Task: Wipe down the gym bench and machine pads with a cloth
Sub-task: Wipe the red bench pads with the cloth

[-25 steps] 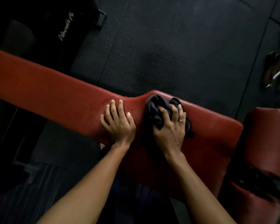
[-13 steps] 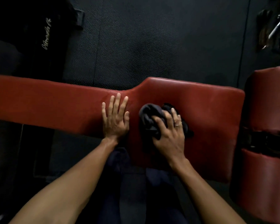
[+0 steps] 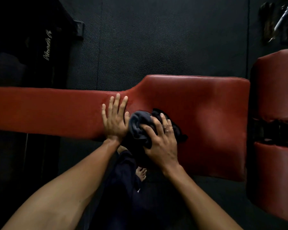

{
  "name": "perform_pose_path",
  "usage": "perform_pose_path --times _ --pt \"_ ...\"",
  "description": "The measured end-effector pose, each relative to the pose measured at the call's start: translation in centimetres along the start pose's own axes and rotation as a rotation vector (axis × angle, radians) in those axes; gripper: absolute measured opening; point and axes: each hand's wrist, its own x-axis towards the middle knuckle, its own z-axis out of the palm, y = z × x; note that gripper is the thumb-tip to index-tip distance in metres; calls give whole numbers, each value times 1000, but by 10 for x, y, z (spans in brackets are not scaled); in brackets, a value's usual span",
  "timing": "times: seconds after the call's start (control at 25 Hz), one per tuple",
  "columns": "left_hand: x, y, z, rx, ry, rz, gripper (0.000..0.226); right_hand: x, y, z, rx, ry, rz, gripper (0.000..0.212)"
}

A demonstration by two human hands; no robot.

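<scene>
On the gym bench, where its red pad widens, the right hand clutches the bunched dark cloth to scrub, while the left hand presses flat-fingered beside it, probably bracing.

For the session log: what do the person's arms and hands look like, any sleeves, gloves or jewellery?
Left forearm and right forearm are bare: no sleeves, gloves, watch or wristband show. The left hand wears nothing; the right hand has a thin pale ring on one finger.
</scene>
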Motion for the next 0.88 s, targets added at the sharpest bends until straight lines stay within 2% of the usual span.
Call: perform_pose_path --times 0.08,0.2,0.28,0.36,0.44,0.56,0.64,0.68,0.8,0.84,0.88 --pt "-2 2 -3 -22 -17 -12 57 -7 16 -7 0 33 29 52" --pt "0 1 -5 -26 -52 -15 57 20 12 -11 38 126 280 56" --pt "-1 1 -6 -27 -72 -20 56 35 -12 -6 64 111 388 58" --pt "-1 0 -6 -35 -96 -19 56 28 -28 2 61 76 311 57" --pt "-1 -2 -7 -54 -128 -10 55 -4 -31 7 44 23 154 56" --pt "-1 -2 -9 -88 -128 -26 56 -55 -14 2 34 -64 -88 56" --pt "-6 -4 -11 -109 -108 -23 56 -61 4 -2 6 -46 -149 54" --pt "-10 -8 -11 -113 -89 -14 55 -55 8 -4 9 -13 -90 54" --pt "-25 -25 -11 -115 -35 -20 54 -25 -15 1 63 72 261 60" --pt "-28 -31 -10 -121 -21 -16 53 -19 -33 7 67 75 316 63" --pt "-30 -36 -8 -127 -11 -9 53 -19 -49 16 56 59 290 65"
